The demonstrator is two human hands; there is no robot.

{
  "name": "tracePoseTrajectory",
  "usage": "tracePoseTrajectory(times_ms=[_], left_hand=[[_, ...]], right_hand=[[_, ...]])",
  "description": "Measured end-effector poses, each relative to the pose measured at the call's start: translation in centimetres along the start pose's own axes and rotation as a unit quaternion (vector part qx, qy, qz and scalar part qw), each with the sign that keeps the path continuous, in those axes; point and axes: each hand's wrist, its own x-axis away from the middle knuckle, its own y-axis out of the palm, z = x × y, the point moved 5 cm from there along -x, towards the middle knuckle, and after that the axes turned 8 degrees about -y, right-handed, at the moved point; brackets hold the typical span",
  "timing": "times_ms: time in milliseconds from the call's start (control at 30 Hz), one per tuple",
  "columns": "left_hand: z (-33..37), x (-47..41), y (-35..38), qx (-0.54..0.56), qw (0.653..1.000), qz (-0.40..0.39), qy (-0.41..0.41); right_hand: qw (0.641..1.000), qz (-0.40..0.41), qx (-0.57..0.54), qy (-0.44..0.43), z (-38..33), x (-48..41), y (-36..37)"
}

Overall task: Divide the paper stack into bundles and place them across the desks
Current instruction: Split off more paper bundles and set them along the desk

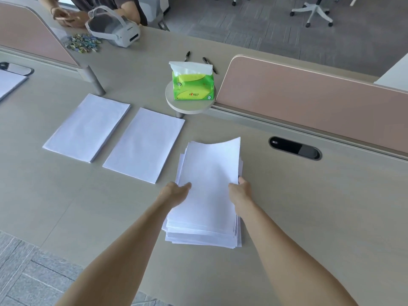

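Note:
A loose stack of white paper (207,191) lies on the grey desk (309,206) in front of me. My left hand (174,192) grips its left edge and my right hand (239,189) grips its right edge; the top sheets curl up at the far end. Two flat paper bundles lie to the left, one (144,143) close to the stack and another (88,127) beyond it. A further paper bundle (8,83) shows at the far left edge.
A green tissue pack (193,85) sits on a small round stand (189,106). Two pens (209,65) lie behind it. Pink dividers (309,100) flank the desk. A white headset (114,27) and another person's hands (66,16) are at the far left.

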Motion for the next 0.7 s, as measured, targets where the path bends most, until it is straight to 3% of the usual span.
tracePoseTrajectory(times_ms=[67, 133, 167, 233, 300, 500, 600, 700], left_hand=[[0.9, 0.3, -0.7, -0.028, 0.998, 0.047, 0.025], [2.8, 1.9, -1.3, 0.033, 0.996, 0.063, 0.061], [4.0, 2.7, -1.3, 0.105, 0.99, 0.031, 0.086], [7.1, 5.1, -0.9, 0.282, 0.945, -0.067, 0.15], [10.1, 8.1, 0.1, 0.357, 0.902, -0.122, 0.212], [16.2, 16.1, 6.3, 0.397, 0.84, -0.092, 0.36], [16.9, 17.4, 10.6, 0.388, 0.836, -0.122, 0.369], [16.3, 16.9, 15.2, 0.354, 0.859, -0.161, 0.334]], right_hand=[[1.0, -0.009, -0.016, -0.025, -1.6, 0.6, -1.4], [0.998, -0.022, -0.038, -0.053, -3.2, 1.1, -3.7], [0.995, -0.036, -0.057, -0.069, -3.9, 1.5, -5.0], [0.988, -0.054, -0.094, -0.112, -5.3, 2.2, -7.9], [0.977, -0.039, -0.122, -0.168, -6.7, 2.9, -11.4], [0.936, 0.087, -0.153, -0.305, -8.6, 5.0, -22.0], [0.933, 0.118, -0.193, -0.279, -6.4, 4.7, -26.9], [0.962, 0.087, -0.143, -0.216, -2.1, 3.5, -29.1]])
